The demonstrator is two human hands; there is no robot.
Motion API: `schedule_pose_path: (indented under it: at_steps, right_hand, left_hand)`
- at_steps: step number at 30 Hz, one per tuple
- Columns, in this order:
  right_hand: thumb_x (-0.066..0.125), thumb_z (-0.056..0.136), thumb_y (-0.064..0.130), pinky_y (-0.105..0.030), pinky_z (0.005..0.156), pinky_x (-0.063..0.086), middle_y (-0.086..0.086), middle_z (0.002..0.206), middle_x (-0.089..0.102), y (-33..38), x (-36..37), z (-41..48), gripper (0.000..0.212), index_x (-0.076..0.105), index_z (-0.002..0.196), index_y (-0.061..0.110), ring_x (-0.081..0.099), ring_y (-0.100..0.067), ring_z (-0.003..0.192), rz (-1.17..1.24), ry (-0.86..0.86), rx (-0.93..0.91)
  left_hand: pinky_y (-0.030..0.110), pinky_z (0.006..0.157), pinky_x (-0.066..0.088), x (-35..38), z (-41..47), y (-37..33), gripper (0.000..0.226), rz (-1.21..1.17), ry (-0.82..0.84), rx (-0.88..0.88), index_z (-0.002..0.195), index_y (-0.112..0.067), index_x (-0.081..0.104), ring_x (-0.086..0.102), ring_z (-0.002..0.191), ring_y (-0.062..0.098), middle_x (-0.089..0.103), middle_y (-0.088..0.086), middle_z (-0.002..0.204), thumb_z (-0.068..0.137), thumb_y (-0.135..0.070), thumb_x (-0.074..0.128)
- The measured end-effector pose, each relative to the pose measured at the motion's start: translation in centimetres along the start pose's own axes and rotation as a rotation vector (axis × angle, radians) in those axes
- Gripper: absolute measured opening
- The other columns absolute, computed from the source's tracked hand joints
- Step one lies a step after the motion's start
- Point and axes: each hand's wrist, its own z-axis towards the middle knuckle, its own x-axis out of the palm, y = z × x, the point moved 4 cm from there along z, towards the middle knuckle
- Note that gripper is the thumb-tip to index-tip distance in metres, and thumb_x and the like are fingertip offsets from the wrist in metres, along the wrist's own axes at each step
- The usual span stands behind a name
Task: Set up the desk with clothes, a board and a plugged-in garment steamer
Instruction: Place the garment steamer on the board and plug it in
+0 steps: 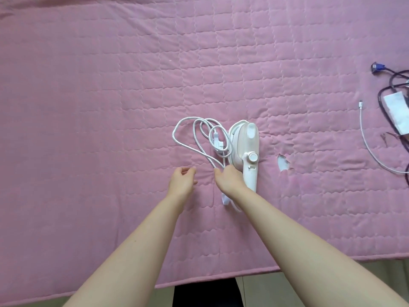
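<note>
Locating steamer: the garment steamer (245, 151) lies flat on the pink quilted cover (110, 85) of the bench, near the centre of the view.
Long axis: runs 12 to 6 o'clock, with the head at 12 and the handle at 6, toward the person.
Cord: the white cord (192, 138) is loosely coiled against the steamer's 9 o'clock side. The plug (218, 144) lies free inside the coil.
Right hand: the right hand (230, 180) sits at the handle's 9 o'clock side with its fingers bent down onto a cord strand. The back of the hand hides them, so a pinch cannot be confirmed.
Left hand: the left hand (182, 180) is near, at 9 o'clock of the right. Its fingers are loosely curled and hold nothing.
Key relation: the plug lies at 11 o'clock from the right fingers and between 1 and 2 o'clock from the left hand. The right hand is nearer to both cord and steamer.
Judged step: uncoiling the cord for plugging in. No outlet is in view.
Surroundings: the loose cables (367, 138) lie at the 3 o'clock edge, and a tear (283, 162) marks the cover just at 3 o'clock of the steamer.
</note>
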Motion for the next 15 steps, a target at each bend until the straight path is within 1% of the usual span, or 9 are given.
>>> schedule_pose_path:
  at_steps: [2,4,7,8,10,11,12,14,15]
  right_hand:
    - [0.039,0.099,0.03,-0.034,0.09,0.041,-0.027,0.122,0.059,-0.6,0.9,1.5,0.047,0.049,0.121,-0.01,0.055,-0.039,0.114,0.022,-0.007,0.018]
    - [0.04,0.098,0.031,-0.036,0.093,0.041,-0.028,0.124,0.057,-0.9,1.5,2.5,0.048,0.05,0.122,-0.011,0.053,-0.04,0.116,0.034,-0.043,0.034]
    - [0.046,0.095,0.03,-0.039,0.093,0.041,-0.028,0.125,0.055,-1.1,2.3,3.8,0.047,0.049,0.121,-0.01,0.052,-0.04,0.116,0.121,-0.115,0.054]
    - [0.049,0.094,0.028,-0.039,0.092,0.042,-0.027,0.124,0.056,-1.0,2.6,3.9,0.045,0.048,0.12,-0.008,0.053,-0.04,0.115,0.175,-0.116,0.056]
    - [0.049,0.093,0.023,-0.041,0.091,0.046,-0.024,0.12,0.059,-0.9,3.2,3.9,0.036,0.048,0.119,-0.002,0.056,-0.039,0.11,0.27,-0.093,0.03]
    - [0.047,0.094,0.02,-0.04,0.088,0.047,-0.021,0.117,0.061,-0.9,3.4,3.8,0.031,0.049,0.118,0.002,0.058,-0.037,0.107,0.309,-0.081,-0.003]
    - [0.044,0.095,0.017,-0.036,0.082,0.046,-0.016,0.114,0.062,-0.9,3.4,3.3,0.026,0.051,0.117,0.006,0.058,-0.033,0.103,0.334,-0.065,-0.041]
    - [0.041,0.096,0.014,-0.029,0.071,0.039,-0.008,0.105,0.063,-0.6,3.3,2.1,0.023,0.056,0.113,0.011,0.057,-0.025,0.094,0.343,-0.027,-0.129]
    - [0.041,0.097,0.013,-0.027,0.069,0.037,-0.006,0.1,0.063,-0.5,3.4,1.5,0.023,0.059,0.111,0.013,0.057,-0.022,0.09,0.336,-0.005,-0.176]
  left_hand:
    - [0.037,0.091,0.053,0.7,1.5,-0.1,0.041,-0.11,0.023,-0.015,0.126,-0.009,0.051,0.065,0.097,0.021,0.057,0.006,0.125,0.092,-0.029,0.06]
    - [0.034,0.089,0.054,1.0,2.8,-0.3,0.05,-0.19,0.032,-0.02,0.129,-0.007,0.049,0.065,0.096,0.019,0.056,0.008,0.129,0.088,-0.031,0.065]
    - [0.028,0.083,0.053,1.5,4.4,-1.2,0.061,-0.288,0.049,-0.034,0.131,-0.007,0.047,0.065,0.096,0.017,0.057,0.007,0.126,0.083,-0.035,0.071]
    - [0.027,0.081,0.053,1.7,4.9,-1.6,0.061,-0.303,0.05,-0.037,0.13,-0.007,0.047,0.064,0.095,0.017,0.057,0.007,0.123,0.082,-0.036,0.072]
    - [0.028,0.082,0.053,2.1,5.8,-2.4,0.054,-0.309,0.056,-0.034,0.122,-0.009,0.051,0.064,0.094,0.018,0.058,0.006,0.116,0.081,-0.037,0.073]
    - [0.029,0.083,0.053,2.2,6.1,-2.9,0.052,-0.308,0.057,-0.034,0.119,-0.01,0.052,0.064,0.095,0.018,0.058,0.005,0.113,0.08,-0.038,0.074]
    - [0.029,0.082,0.053,2.3,6.3,-3.3,0.058,-0.314,0.064,-0.041,0.12,-0.009,0.051,0.064,0.095,0.018,0.059,0.005,0.112,0.077,-0.038,0.076]
    - [0.028,0.071,0.053,2.4,6.7,-3.9,0.074,-0.328,0.073,-0.062,0.13,-0.007,0.048,0.065,0.089,0.018,0.06,0.005,0.105,0.07,-0.036,0.079]
    - [0.027,0.065,0.053,2.3,6.8,-4.2,0.071,-0.337,0.074,-0.062,0.131,-0.005,0.049,0.065,0.083,0.019,0.06,0.005,0.098,0.071,-0.032,0.078]
